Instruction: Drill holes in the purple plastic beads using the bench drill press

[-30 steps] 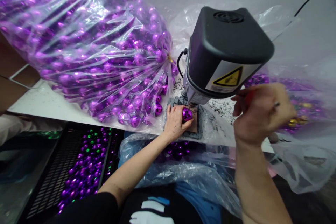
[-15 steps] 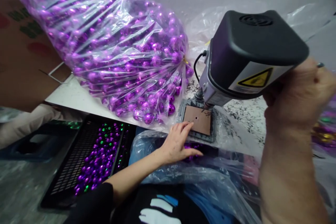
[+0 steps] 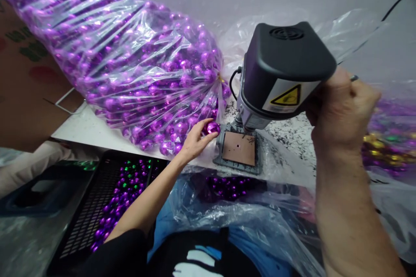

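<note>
My left hand (image 3: 194, 140) pinches a shiny purple ball (image 3: 211, 128) just left of the small drill press's base plate (image 3: 238, 149), at the mouth of the big bag. My right hand (image 3: 341, 110) is raised and closed round the press's lever, whose metal tip (image 3: 354, 78) sticks out past my fingers. The black-hooded drill press (image 3: 282, 69) stands between my hands, its brown pad bare with a small hole in it. A huge clear plastic bag of purple balls (image 3: 130, 65) lies on the white table at the left.
A black crate (image 3: 107, 199) holding purple and green balls sits below the table edge at the left. A clear bag with purple balls (image 3: 227, 188) rests in my lap. More bagged beads (image 3: 390, 138) lie at the right. A cardboard box (image 3: 26, 86) stands far left.
My left hand left the lap bag, rose to the big bag's mouth and now holds a purple ball. The pad, which held a ball a second ago, stays bare. My right hand stays up on the lever.
</note>
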`<state>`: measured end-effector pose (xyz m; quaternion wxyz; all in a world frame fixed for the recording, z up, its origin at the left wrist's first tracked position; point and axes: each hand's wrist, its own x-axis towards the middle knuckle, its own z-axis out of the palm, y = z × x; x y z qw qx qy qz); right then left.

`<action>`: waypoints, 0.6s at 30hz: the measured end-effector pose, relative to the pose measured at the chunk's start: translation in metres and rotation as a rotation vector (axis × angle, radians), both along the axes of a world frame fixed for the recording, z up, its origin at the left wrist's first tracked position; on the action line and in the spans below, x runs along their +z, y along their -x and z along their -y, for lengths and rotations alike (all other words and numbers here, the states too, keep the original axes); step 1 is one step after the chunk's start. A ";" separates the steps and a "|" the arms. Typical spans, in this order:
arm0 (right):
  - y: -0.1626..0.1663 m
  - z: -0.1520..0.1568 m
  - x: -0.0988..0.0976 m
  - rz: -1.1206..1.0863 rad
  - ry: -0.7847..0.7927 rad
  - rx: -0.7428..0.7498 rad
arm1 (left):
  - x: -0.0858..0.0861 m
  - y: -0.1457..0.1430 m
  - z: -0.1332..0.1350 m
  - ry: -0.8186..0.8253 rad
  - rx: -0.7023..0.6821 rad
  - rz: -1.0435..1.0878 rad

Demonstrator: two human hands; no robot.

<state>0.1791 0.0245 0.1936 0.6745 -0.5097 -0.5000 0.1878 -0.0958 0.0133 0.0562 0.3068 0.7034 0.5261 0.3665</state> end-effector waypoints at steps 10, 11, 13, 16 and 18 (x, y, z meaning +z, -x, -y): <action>-0.001 -0.012 0.009 -0.099 0.134 0.004 | -0.003 -0.026 0.029 0.582 -0.139 0.727; -0.001 -0.013 0.010 -0.104 0.139 0.012 | -0.006 -0.028 0.029 0.578 -0.128 0.701; -0.001 -0.015 0.009 -0.103 0.140 0.027 | -0.012 -0.031 0.028 0.530 -0.087 0.612; -0.003 -0.017 0.007 -0.084 0.133 0.021 | -0.019 -0.036 0.025 0.362 -0.045 0.427; -0.005 -0.018 0.005 -0.072 0.123 0.018 | -0.020 -0.041 0.022 0.271 -0.069 0.283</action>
